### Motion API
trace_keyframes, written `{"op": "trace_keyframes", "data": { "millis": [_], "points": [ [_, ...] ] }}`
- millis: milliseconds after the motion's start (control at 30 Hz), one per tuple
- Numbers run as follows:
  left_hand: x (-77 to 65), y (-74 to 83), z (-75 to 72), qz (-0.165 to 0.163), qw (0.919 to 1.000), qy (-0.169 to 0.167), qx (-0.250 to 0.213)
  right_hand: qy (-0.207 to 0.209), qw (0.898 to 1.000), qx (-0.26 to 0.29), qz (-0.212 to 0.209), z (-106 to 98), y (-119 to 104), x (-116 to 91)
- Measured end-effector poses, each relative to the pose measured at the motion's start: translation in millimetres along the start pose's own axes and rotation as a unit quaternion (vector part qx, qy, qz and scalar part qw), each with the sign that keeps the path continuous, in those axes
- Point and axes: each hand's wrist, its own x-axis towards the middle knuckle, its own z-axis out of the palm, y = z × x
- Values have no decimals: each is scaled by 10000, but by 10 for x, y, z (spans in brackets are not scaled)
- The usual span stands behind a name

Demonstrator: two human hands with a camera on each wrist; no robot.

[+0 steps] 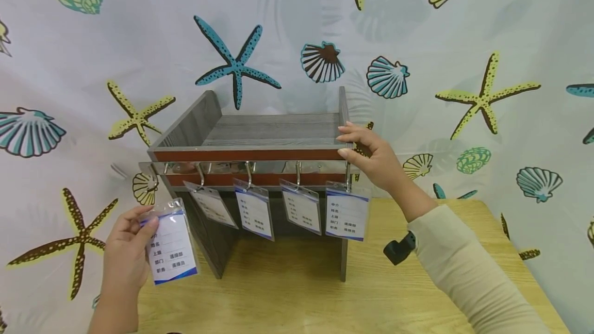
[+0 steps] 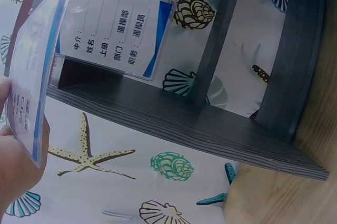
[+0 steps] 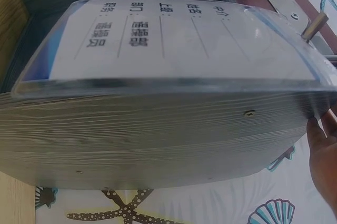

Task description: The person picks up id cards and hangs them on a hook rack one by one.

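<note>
My left hand (image 1: 124,251) pinches a name badge in a clear plastic holder (image 1: 172,249) by its upper left part, just left of a grey wooden shelf (image 1: 278,128). In the left wrist view, the held badge (image 2: 34,71) is seen nearly edge-on. Several matching badges hang from metal hooks along the shelf front, the rightmost badge (image 1: 347,213) below my right hand. That right hand (image 1: 373,156) holds the shelf's right front corner, fingertips over the side panel and thumb at the front edge. In the right wrist view, only part of the right hand (image 3: 324,153) shows, beside the shelf.
A shiny metal hook rail (image 1: 274,167) runs across the reddish-brown front of the shelf. At its left end is a hook (image 1: 165,168) with no badge. The shelf stands on a wood-grain table (image 1: 278,293), before a seashell-patterned curtain (image 1: 297,14).
</note>
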Motion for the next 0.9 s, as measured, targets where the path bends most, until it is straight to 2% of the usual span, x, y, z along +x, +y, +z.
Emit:
{"op": "trace_keyframes", "data": {
  "millis": [167, 433, 700, 900],
  "points": [
    [41, 74, 10, 20, 9999, 95, 57, -18, 9999, -84, 62, 6, -83, -8],
    [165, 192, 28, -264, 9957, 668, 581, -6, 9998, -78, 155, 12, -74, -2],
    [278, 211, 24, -385, 9911, 929, 876, 5, 9999, -24, 144, 15, -81, -2],
    [326, 197, -7, -437, 9890, 909, 1083, 6, 9999, 25, 143, 11, -76, -4]
  ]
}}
